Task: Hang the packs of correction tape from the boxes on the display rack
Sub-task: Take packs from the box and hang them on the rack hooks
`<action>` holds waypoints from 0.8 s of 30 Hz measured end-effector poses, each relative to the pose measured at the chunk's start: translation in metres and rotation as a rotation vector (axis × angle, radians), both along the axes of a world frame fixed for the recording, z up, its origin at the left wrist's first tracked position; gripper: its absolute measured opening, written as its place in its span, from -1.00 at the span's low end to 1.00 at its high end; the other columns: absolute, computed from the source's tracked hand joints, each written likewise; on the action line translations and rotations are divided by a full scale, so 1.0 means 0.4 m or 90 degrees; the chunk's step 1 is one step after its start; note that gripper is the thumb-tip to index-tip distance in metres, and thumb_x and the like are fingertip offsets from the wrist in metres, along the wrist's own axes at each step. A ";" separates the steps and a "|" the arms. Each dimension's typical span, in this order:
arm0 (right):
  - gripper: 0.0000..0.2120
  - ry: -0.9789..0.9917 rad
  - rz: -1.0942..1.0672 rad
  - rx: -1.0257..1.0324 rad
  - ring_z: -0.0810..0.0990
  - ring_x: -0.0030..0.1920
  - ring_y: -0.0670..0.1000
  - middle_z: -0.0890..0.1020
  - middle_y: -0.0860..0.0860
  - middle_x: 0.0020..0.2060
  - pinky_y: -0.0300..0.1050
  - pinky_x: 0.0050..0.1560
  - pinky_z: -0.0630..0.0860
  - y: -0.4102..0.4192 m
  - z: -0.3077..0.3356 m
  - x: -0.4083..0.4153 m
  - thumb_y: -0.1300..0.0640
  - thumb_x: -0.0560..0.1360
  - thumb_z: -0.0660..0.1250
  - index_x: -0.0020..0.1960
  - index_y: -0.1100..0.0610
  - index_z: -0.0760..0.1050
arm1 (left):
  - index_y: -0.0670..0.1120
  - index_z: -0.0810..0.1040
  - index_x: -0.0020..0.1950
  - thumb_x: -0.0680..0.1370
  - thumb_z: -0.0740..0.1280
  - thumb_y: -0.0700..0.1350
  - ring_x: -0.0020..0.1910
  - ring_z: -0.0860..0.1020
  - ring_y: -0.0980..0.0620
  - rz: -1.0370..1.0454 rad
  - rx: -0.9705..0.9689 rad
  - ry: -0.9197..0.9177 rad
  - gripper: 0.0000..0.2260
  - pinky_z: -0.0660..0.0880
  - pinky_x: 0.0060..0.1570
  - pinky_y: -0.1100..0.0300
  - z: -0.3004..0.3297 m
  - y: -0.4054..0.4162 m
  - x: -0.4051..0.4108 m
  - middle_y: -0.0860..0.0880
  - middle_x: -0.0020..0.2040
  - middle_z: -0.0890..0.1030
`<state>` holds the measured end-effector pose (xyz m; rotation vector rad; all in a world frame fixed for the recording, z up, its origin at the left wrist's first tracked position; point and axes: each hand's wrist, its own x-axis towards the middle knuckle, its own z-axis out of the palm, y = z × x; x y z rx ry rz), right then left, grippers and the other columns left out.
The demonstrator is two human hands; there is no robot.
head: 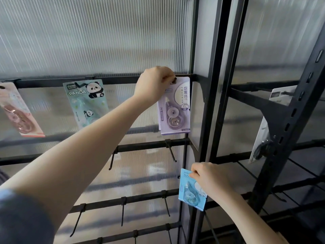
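Pinching top edge of lilac card-backed correction tape pack (175,106) with left hand (153,83) at black metal peg rail (109,80); long axis vertical, tape nose up. Gripping glossy light-blue blister pack (190,191) in right hand (210,180) lower down, slightly tilted, before ribbed translucent panel (88,36).

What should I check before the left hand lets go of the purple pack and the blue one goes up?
1. Purple pack on the top-row hook: cannot tell, the left hand covers the hang hole.
2. Left hand pinching the pack's top: ok.
3. Blue pack held in the right hand: ok.
4. Bare hook free on the row below: ok.
5. Panda pack hanging beside: ok, though tilted.
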<state>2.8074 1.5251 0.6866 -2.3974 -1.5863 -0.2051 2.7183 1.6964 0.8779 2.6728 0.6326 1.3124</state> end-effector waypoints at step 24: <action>-0.76 -0.002 0.037 0.001 0.53 -0.29 -0.12 0.64 -0.06 -0.07 -0.39 -0.46 0.27 0.031 -0.018 -0.075 -0.06 0.58 0.17 -0.20 0.05 0.34 | -0.13 0.50 0.22 0.51 0.34 -0.15 0.18 0.42 -0.12 0.044 0.092 -0.005 -0.72 0.30 0.09 0.19 -0.068 0.016 -0.148 -0.12 0.17 0.48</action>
